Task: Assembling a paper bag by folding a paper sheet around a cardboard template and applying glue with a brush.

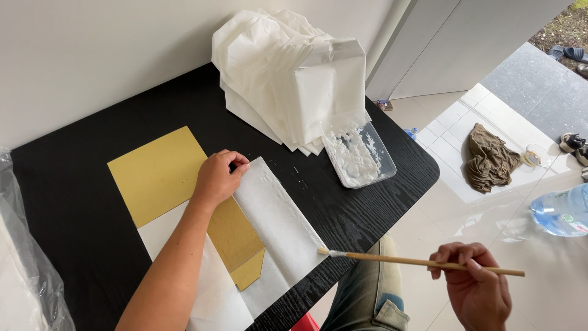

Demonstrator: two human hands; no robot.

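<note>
My left hand presses with closed fingers on the upper edge of a white paper sheet that lies on the black table. Under the sheet is a gold cardboard piece, part of it folded over the paper. My right hand holds a thin wooden brush off the table's edge, with its white glue-covered bristles touching the paper's lower right corner.
A clear plastic tray of white paste sits near the table's right edge, beside a pile of folded white paper bags. Clear plastic wrap lies at the left. On the tiled floor are a brown cloth and a water bottle.
</note>
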